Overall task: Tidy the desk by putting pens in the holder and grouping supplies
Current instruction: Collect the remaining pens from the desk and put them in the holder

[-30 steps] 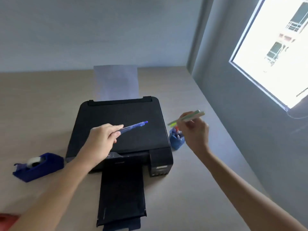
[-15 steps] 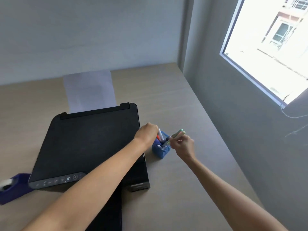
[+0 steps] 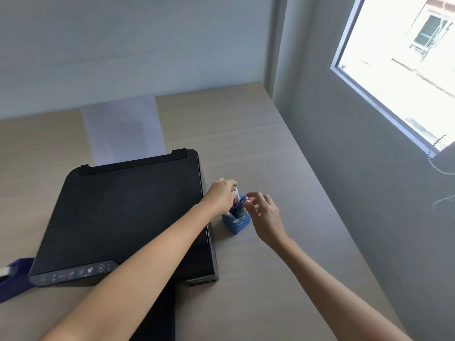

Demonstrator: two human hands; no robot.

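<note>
The blue pen holder [image 3: 236, 222] stood on the desk [image 3: 258, 148] just right of the black printer [image 3: 128, 212], pens [image 3: 240, 205] upright inside. The left hand [image 3: 221, 195] was curled at the pen tops, grip unclear. The right hand [image 3: 264, 212] hovered beside the holder, fingers loosely spread, holding nothing.

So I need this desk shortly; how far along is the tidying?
Done: several pens stand in the small blue mesh pen holder beside the black printer. In hand: the left hand and the right hand are both at the holder's top among the pens; whether either grips one is unclear. Left: the dark blue tape dispenser sits apart on the printer's other side, ungrouped.
</note>
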